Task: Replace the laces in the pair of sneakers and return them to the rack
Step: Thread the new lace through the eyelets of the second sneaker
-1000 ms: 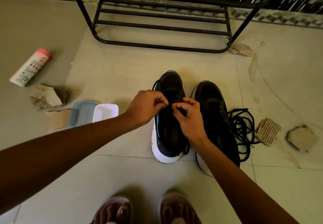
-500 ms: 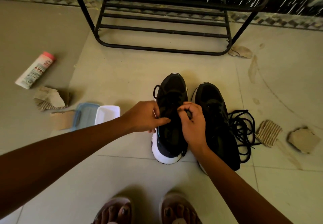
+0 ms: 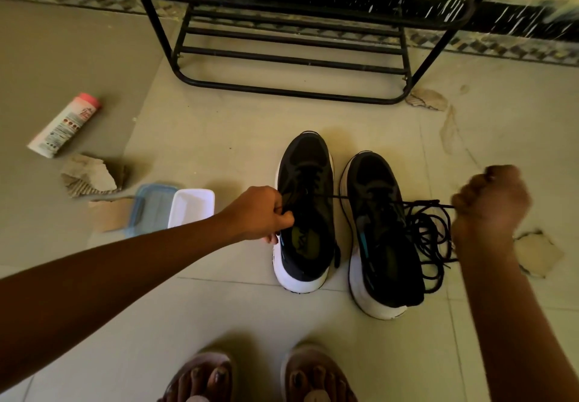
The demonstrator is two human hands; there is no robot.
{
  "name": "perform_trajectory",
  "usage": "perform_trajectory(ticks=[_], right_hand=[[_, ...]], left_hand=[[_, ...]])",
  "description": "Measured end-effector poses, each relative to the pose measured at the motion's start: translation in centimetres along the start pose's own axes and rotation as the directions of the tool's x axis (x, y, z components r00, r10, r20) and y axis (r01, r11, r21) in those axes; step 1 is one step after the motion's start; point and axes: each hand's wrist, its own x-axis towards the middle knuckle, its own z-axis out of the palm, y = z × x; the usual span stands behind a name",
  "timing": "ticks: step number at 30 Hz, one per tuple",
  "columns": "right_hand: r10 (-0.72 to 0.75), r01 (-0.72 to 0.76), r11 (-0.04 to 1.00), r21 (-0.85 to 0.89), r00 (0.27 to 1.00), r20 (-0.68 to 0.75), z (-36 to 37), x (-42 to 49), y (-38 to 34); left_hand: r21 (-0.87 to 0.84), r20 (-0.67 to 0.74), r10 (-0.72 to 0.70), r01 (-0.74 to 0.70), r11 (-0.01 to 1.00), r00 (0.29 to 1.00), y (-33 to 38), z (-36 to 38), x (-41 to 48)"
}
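Note:
Two black sneakers with white soles stand side by side on the tiled floor, toes pointing at the rack. My left hand [image 3: 257,213] grips the left edge of the left sneaker [image 3: 305,213] near its opening. My right hand [image 3: 490,204], curled into a fist, pinches a black lace [image 3: 369,200] that runs taut from the left sneaker across the right sneaker [image 3: 380,232]. A loose tangle of black lace [image 3: 434,242] lies on the floor just right of the right sneaker. The black metal shoe rack [image 3: 294,41] stands behind the shoes.
A white bottle with a pink cap [image 3: 64,126] lies at the left. Cardboard scraps [image 3: 91,174] and a white tub beside a blue lid [image 3: 191,207] sit left of the shoes. More cardboard [image 3: 539,254] lies at the right. My sandalled feet [image 3: 260,376] are at the bottom.
My right hand has swung from the left sneaker's tongue out to the right, drawing a lace taut across the right sneaker. My left hand has dropped to the left sneaker's side.

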Motion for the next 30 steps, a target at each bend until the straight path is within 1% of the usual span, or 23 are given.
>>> perform_trajectory(ticks=[1,2,3,4,5,6,7,9,10,11,12,13,14,17,23,27,29,30], right_hand=[[-0.091,0.089,0.994,-0.07,0.995,-0.029,-0.6,0.6,-0.4],[-0.187,0.181,0.963,-0.199,0.982,-0.01,-1.1,1.0,-0.4],[-0.269,0.279,0.883,-0.378,0.96,0.081,-1.3,1.0,-0.1],[-0.294,0.371,0.745,-0.554,0.929,0.226,-1.4,0.7,0.4],[-0.246,0.456,0.591,-0.666,0.887,0.39,-1.2,0.1,1.2],[-0.169,0.539,0.46,-0.705,0.833,0.527,-0.8,-0.6,2.1],[-0.098,0.615,0.386,-0.688,0.769,0.632,-0.1,-1.7,3.0],[-0.036,0.749,0.339,-0.569,0.615,0.788,1.6,-3.8,4.8],[-0.014,0.794,0.313,-0.521,0.552,0.833,2.4,-4.6,5.8],[0.01,0.822,0.28,-0.496,0.515,0.857,3.0,-5.3,6.6],[0.029,0.832,0.252,-0.495,0.505,0.863,3.5,-5.7,7.2],[0.043,0.831,0.232,-0.506,0.511,0.858,3.9,-6.0,7.5],[0.048,0.829,0.222,-0.513,0.516,0.855,4.1,-6.1,7.6],[0.093,0.842,0.185,-0.506,0.498,0.862,4.4,-5.9,7.4],[0.224,0.775,0.216,-0.594,0.553,0.803,3.0,-5.8,6.7],[0.301,0.687,0.315,-0.654,0.582,0.756,2.7,-5.9,6.0],[0.355,0.598,0.41,-0.689,0.591,0.724,2.8,-6.2,5.3],[0.398,0.515,0.479,-0.711,0.594,0.699,2.8,-6.4,4.9]], left_hand=[[-0.002,0.005,0.001,-0.001,1.0,1.0,0.1,0.0,0.1],[0.0,0.007,0.004,-0.004,1.0,1.0,0.3,0.0,0.2],[0.007,0.008,0.006,-0.006,1.0,1.0,0.4,0.0,0.3],[0.01,0.011,0.007,-0.007,1.0,1.0,0.4,0.0,0.3],[0.011,0.016,0.006,-0.006,1.0,1.0,0.5,0.0,0.4],[0.012,0.019,0.004,-0.004,1.0,1.0,0.5,0.0,0.3],[0.013,0.019,0.001,-0.001,1.0,1.0,0.5,0.0,0.3],[0.007,0.012,-0.004,0.004,1.0,1.0,0.3,0.0,0.2],[0.006,0.013,-0.006,0.006,1.0,1.0,0.3,0.0,0.1],[0.007,0.017,-0.008,0.008,1.0,1.0,0.3,0.0,0.1],[0.006,0.018,-0.01,0.01,1.0,1.0,0.3,0.0,0.1],[0.006,0.019,-0.013,0.013,1.0,1.0,0.4,0.0,0.1],[0.007,0.019,-0.016,0.016,1.0,1.0,0.4,0.0,0.1],[0.007,0.008,-0.026,0.026,1.0,1.0,0.4,0.1,0.1],[-0.048,0.006,-0.059,0.06,0.997,0.998,0.7,0.3,0.2],[-0.092,-0.008,-0.083,0.082,0.992,0.996,0.5,0.5,0.2],[-0.103,-0.011,-0.087,0.085,0.991,0.996,0.5,0.6,0.1],[-0.118,-0.007,-0.087,0.086,0.989,0.996,0.4,0.6,0.1]])
